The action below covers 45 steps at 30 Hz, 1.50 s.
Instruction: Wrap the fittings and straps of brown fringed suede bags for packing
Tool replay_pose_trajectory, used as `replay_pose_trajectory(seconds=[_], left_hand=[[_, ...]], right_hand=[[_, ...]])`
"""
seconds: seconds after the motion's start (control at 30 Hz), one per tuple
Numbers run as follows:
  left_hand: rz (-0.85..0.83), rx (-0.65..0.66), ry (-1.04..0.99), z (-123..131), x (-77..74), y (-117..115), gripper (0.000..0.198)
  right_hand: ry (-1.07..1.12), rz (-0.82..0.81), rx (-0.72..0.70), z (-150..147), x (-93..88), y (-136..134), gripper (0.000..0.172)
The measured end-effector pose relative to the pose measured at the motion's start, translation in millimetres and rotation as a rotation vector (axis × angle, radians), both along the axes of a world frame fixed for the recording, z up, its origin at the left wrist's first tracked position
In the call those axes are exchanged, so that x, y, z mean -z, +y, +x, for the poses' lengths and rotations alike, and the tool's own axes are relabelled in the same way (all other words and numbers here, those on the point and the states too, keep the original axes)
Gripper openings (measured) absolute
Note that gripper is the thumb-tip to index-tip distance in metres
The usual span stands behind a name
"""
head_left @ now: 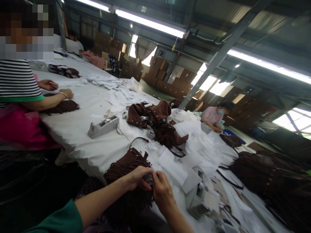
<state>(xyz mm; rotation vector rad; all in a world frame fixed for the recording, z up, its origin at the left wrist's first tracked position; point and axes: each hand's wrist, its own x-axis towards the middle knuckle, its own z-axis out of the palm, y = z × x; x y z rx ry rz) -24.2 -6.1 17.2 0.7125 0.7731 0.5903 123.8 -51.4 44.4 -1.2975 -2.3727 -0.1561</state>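
Observation:
A dark brown fringed handbag (127,160) lies at the near edge of the table, below and behind my hands. My left hand (140,177) reaches over its fringe, thumb and fingers closed around a small greyish, shiny thing that is mostly hidden. Close against it, my right hand (162,187) has its fingers bent and pinched together at the same spot. What exactly they hold is too covered to name. The bag's thin strap (138,138) loops up onto the white table covering (80,136).
Beyond the bag sit a grey tape dispenser (103,127) and more brown bags (150,113). White paper sheets (173,163) spread to the right, near a second dispenser (196,197) and a dark bag pile (269,174). Co-workers sit at left (19,81) and far right (210,118).

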Motion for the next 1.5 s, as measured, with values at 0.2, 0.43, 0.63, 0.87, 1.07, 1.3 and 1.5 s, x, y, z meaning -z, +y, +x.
replay_pose_trajectory(seconds=[0.2,0.43,0.63,0.87,1.07,1.3,1.5], left_hand=[[-0.004,-0.041,-0.054,6.1,11.0,-3.8,0.045],[-0.049,-0.077,-0.110,3.6,17.8,-4.3,0.046],[-0.059,-0.047,-0.126,1.5,18.5,-3.8,0.043],[0.008,-0.070,-0.101,2.4,19.5,-2.9,0.042],[0.138,-0.111,-0.060,7.0,19.5,-2.5,0.041],[0.112,-0.165,-0.054,10.0,27.2,-3.7,0.037],[0.058,-0.156,-0.038,12.4,30.3,-10.1,0.038]], right_hand=[[0.108,0.135,0.007,5.4,24.2,-7.5,0.038],[0.338,0.120,-0.006,10.8,37.4,-6.4,0.033],[0.653,-0.088,0.036,7.5,24.6,2.0,0.017],[0.688,-0.054,0.163,-2.6,18.4,-2.0,0.011],[0.621,-0.249,0.391,-1.1,12.8,-8.3,0.022],[0.341,-0.032,0.204,-5.8,15.0,-7.1,0.031],[0.078,0.215,0.077,-5.7,24.2,-16.0,0.028]])
